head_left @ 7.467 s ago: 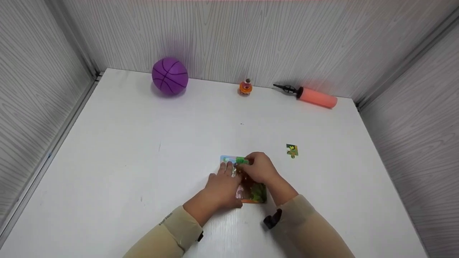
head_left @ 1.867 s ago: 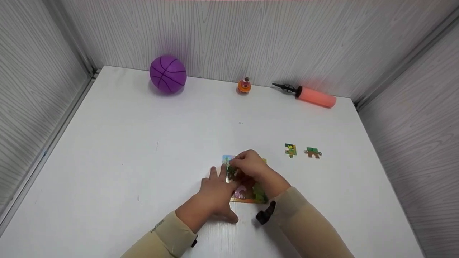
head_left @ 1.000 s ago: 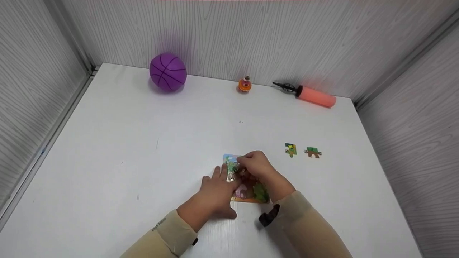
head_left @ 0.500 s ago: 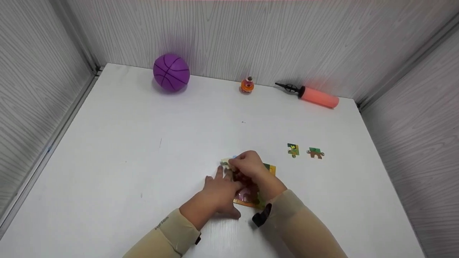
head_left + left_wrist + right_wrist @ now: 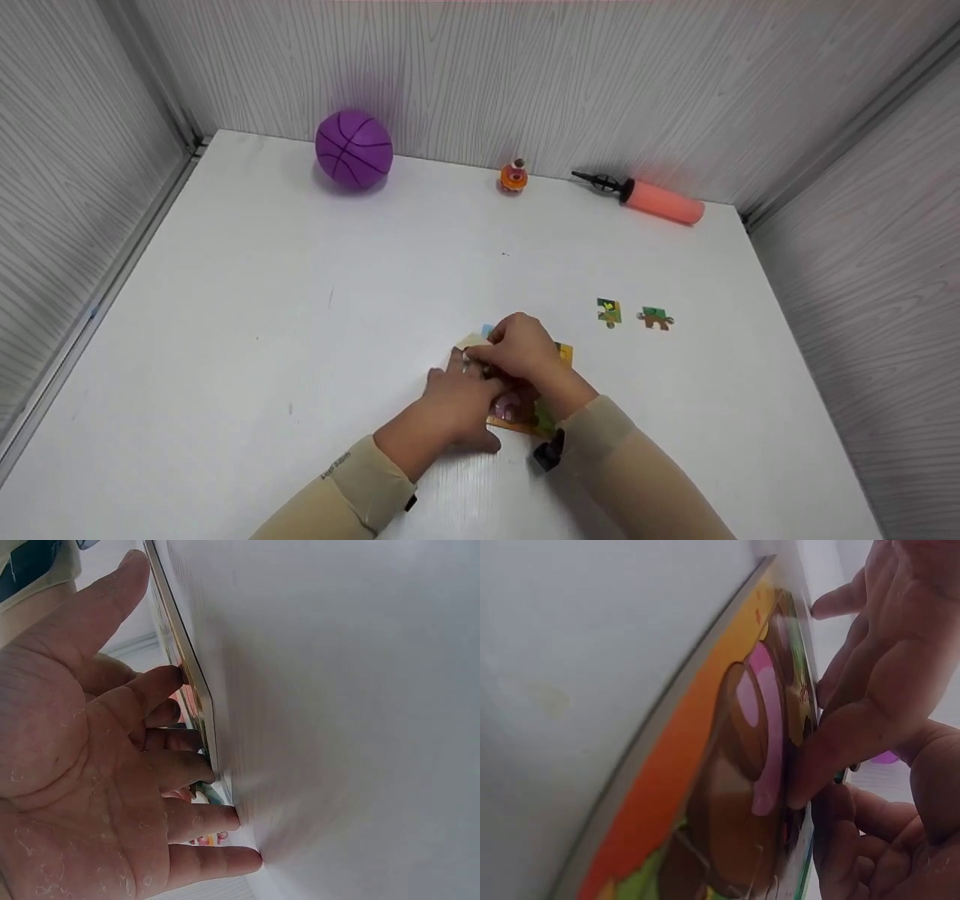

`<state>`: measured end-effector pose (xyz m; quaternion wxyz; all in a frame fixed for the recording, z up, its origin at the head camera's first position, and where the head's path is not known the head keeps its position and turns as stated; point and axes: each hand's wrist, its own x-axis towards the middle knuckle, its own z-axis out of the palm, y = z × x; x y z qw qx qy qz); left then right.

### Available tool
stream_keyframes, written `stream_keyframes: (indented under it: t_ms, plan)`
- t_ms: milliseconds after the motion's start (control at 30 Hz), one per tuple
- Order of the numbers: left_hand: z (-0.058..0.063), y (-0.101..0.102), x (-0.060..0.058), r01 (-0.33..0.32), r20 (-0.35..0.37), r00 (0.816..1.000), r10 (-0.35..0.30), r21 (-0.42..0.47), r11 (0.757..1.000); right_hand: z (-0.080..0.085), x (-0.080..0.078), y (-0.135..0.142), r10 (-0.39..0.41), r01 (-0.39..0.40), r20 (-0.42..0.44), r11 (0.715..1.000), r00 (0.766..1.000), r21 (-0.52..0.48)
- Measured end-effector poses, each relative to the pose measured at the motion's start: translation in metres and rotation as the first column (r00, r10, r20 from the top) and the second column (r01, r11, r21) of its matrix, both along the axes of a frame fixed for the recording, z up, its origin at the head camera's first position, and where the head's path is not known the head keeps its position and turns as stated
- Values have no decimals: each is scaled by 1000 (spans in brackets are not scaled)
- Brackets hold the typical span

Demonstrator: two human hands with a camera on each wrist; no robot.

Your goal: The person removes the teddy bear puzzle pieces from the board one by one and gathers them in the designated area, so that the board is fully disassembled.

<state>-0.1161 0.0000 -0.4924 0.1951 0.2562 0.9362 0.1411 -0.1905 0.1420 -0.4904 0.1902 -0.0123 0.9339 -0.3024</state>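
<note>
A jigsaw puzzle board (image 5: 504, 427) with an orange border and a brown and pink picture lies flat on the table, mostly hidden under both hands. My left hand (image 5: 457, 409) lies across its left side with fingers spread and straight; in the left wrist view its fingertips touch the board and the table. My right hand (image 5: 521, 349) bends over the board's upper left corner, thumb and forefinger pinching what looks like a puzzle piece, largely hidden. A pale cream patch (image 5: 472, 341) shows beside those fingertips. Two loose puzzle pieces, one yellow-green (image 5: 609, 312), one green and brown (image 5: 656, 318), lie to the right.
Along the back of the white table (image 5: 225, 337) stand a purple ball (image 5: 354, 149), a small orange toy figure (image 5: 514, 178) and a coral hand pump (image 5: 664, 201) with a black nozzle. Wood-grain panels (image 5: 465, 75) enclose the back and sides.
The green-brown piece has come to lie beside the yellow-green one since the oldest frame. Lately the board has turned slightly, and my right hand has shifted left to its upper left corner.
</note>
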Motion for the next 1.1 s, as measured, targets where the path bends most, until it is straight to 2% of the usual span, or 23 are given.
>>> stream_keyframes:
  t_ms: [100, 233, 367, 500, 600, 767, 867, 1033, 1100]
  plan:
    - [-1, 2, 1, -1, 1, 1000, 1, 1, 1000, -1, 3, 2, 5, -5, -40, 1000, 999, -3]
    - [0, 2, -1, -4, 10, 1000, 4, 3, 1000, -5, 2, 9, -25, 12, -91, 990, 996, -140]
    - [1, 3, -1, -17, 33, 999, 17, -3, 1000, -7, -1, 24, -109, 75, -90, 946, 990, -316]
    - [2, 4, -1, -40, 54, 998, 40, 3, 999, -2, -4, 49, -208, 149, -127, 917, 970, -371]
    - [2, 4, 1, -56, 62, 997, 55, 19, 998, 3, -6, 74, -273, 205, -171, 920, 947, -335]
    - [1, 3, 2, -73, 69, 995, 70, 39, 997, 9, -11, 131, -354, 295, -193, 915, 915, -275]
    - [2, 3, 2, -76, 69, 995, 73, 45, 996, 14, -13, 167, -387, 339, -252, 916, 887, -213]
    - [4, 3, 3, -78, 79, 994, 73, 60, 995, 22, -13, 219, -408, 407, -380, 909, 830, -89]
    - [3, 3, 2, -79, 76, 994, 74, 61, 995, 24, -13, 236, -403, 418, -408, 907, 819, -56]
